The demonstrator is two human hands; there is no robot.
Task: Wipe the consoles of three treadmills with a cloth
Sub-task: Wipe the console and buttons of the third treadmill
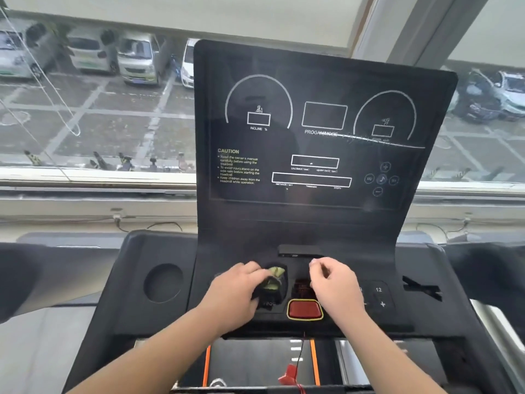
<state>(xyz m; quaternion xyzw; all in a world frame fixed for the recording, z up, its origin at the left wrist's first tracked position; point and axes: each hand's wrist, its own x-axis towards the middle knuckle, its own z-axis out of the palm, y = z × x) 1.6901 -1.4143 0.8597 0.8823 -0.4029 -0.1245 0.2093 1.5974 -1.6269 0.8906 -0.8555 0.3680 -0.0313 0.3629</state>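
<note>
Nearest to me, below both wrists, a red safety clip (289,375) hangs on a thin cord over the belt (255,362). A red stop button (304,309) with a yellow rim sits between my hands, slightly on my side of them.

My left hand (235,291) grips the cloth (274,278), green and dark, bunched under curled fingers and pressed on the console (426,317) control deck. My right hand (335,288) is just beside it, apart from the cloth, fingers loosely curled, with nothing visible in them.

A round cup holder (163,282) lies well left of the left hand. Keys marked 12 and + (380,297) lie just right of the right hand.

Beyond both hands the dark display panel (312,137) stands tilted, unlit, with a CAUTION text. Farther off, a window (99,109) shows parked cars (136,61).
</note>
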